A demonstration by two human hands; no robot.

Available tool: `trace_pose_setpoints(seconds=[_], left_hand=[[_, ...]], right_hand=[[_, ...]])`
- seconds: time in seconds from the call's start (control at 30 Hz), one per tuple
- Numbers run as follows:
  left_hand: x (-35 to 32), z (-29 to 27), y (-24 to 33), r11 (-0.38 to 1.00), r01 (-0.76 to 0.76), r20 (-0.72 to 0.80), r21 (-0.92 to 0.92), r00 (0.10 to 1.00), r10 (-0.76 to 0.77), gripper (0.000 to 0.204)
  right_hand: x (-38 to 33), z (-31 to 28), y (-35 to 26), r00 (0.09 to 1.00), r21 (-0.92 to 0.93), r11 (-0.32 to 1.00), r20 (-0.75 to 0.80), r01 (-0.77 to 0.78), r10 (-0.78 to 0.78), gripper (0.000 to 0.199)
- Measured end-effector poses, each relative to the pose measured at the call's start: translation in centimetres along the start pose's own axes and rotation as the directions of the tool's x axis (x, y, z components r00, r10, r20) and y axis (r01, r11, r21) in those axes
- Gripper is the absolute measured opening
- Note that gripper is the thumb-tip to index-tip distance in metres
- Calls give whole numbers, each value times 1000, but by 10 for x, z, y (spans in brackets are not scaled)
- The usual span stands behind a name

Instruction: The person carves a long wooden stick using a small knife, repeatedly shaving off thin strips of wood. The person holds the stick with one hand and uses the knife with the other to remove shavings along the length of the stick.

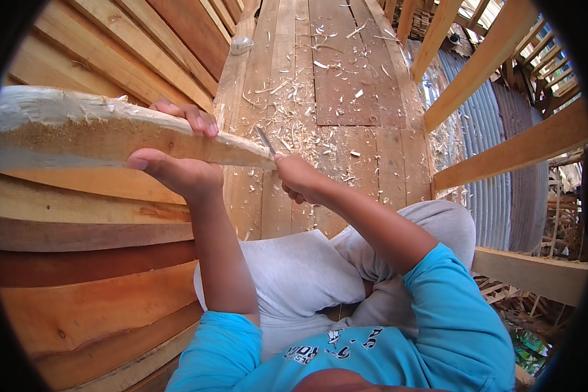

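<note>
Several floorboards [274,219], shavings [300,124], perhaps roofing [483,127] beyond

There are two bare hands, one left hand [193,176] and one right hand [300,178]; one knife with a narrow grey metal blade [264,139]; one long, pale, tapered wooden piece [98,138]; one small round whitish object [242,45]; at least two ridged metal sheets [480,147]; and uncountable curled pale wood shavings [359,94].

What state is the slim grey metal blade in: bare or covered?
Bare: the slim grey metal blade juts out from the right hand with no sheath over it.
</note>
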State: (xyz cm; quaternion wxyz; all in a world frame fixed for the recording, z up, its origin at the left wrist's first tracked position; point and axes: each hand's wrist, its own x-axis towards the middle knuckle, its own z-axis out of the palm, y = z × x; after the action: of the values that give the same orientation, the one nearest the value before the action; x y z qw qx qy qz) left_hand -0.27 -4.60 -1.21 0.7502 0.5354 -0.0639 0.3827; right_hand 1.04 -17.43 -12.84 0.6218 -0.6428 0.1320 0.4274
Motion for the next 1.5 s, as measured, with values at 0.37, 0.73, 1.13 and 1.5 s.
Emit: trace_pose_setpoints(seconds=[0.37, 0.73, 1.13, 1.5], left_hand=[[2, -1, 3, 999, 27, 65, -35, 998, -25, 90], [5, 0, 3, 998, 28, 79, -56, 997, -24, 89], [4, -4, 6, 997, 63, 58, -45, 997, -61, 87], [5, -4, 4, 1000, 2, -62, 18, 998, 0, 88]], right_hand=[[36, -29, 21, 995, -80, 995, 81, -55, 62, 47], [24, -25, 11, 992, 10, 996, 90, -94, 92, 48], [16, -15, 15, 994, -5, 1000, 112, 4, -4, 38], [22, -13, 14, 990, -91, 995, 141, 45, -32, 41]])
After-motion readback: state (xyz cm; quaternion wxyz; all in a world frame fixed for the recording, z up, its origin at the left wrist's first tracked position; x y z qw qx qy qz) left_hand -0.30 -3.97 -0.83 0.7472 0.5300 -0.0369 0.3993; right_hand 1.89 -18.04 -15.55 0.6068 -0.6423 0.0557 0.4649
